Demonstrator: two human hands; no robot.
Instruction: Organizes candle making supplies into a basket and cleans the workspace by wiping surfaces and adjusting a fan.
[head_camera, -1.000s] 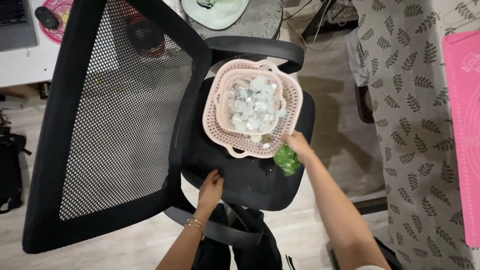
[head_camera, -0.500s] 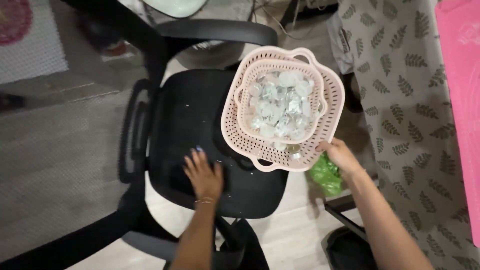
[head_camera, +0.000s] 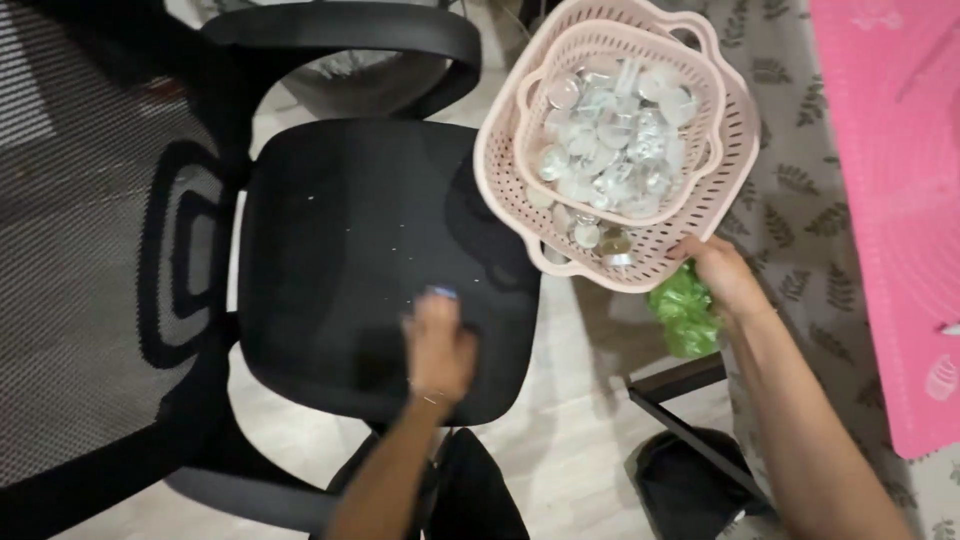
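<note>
Pink perforated plastic basket (head_camera: 640, 262), with a smaller one nested inside holding small clear round containers (head_camera: 610, 140), hangs tilted beyond the right edge of a black office chair seat (head_camera: 350, 250). The right hand (head_camera: 722, 280) grips its near rim, fingers closed, a green bag (head_camera: 685, 315) bunched beneath. The left hand (head_camera: 438, 345) rests flat on the seat, fingers open, apparently steadying the chair.

Upper right: pink basket (head_camera: 735, 150) of small clear cups (head_camera: 610, 130), gripped by right hand (head_camera: 722, 278) with green bag (head_camera: 685, 315). Lower middle: left hand (head_camera: 438, 345) flat on black chair seat (head_camera: 350, 240).
</note>
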